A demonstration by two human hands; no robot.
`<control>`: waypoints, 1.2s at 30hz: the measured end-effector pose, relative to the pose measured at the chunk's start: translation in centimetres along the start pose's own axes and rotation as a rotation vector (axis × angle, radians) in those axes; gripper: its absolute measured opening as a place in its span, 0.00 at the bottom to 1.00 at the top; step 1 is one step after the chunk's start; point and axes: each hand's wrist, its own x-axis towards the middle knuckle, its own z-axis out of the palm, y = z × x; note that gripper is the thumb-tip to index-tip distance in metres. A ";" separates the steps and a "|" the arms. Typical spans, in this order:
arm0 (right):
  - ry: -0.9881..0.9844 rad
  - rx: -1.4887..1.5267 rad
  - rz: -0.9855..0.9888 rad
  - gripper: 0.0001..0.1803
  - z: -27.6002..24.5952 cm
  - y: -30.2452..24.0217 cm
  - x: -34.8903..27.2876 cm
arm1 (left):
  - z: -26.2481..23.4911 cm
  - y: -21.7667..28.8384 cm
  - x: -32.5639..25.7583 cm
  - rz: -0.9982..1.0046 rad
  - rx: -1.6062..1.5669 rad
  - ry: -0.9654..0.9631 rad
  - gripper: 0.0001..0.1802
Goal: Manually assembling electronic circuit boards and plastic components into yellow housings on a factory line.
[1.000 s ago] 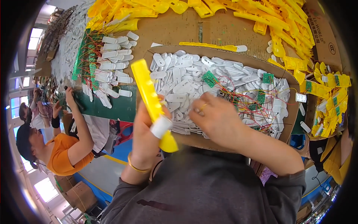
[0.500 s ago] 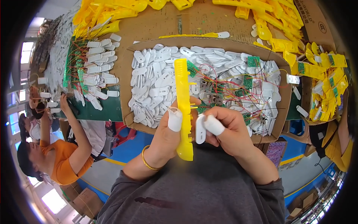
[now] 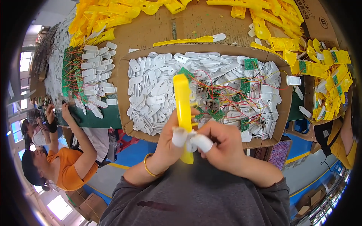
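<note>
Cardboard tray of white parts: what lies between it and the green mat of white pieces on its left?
In the head view, only the cardboard tray wall separates them; the green mat runs up to it, white pieces lying near that edge.

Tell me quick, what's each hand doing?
Left hand: closed around the long yellow plastic piece.
Right hand: fingers pinching a small white part against the piece's lower end.

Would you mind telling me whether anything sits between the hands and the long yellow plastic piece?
Nothing visible does: the left hand grips the yellow plastic piece upright, and the right hand touches its lower end, both with white-wrapped fingertips.
</note>
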 end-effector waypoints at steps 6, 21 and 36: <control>-0.266 -0.447 -0.307 0.08 -2.9 -0.3 0.6 | -1.1 1.3 -1.9 -0.055 0.180 -0.194 0.47; 0.049 -0.650 -0.464 0.09 -4.8 -2.7 3.9 | -0.8 0.7 -1.1 0.328 0.037 0.345 0.29; 0.067 -0.210 -0.398 0.22 -2.4 0.4 1.0 | 2.1 1.1 0.7 0.171 -0.293 0.246 0.19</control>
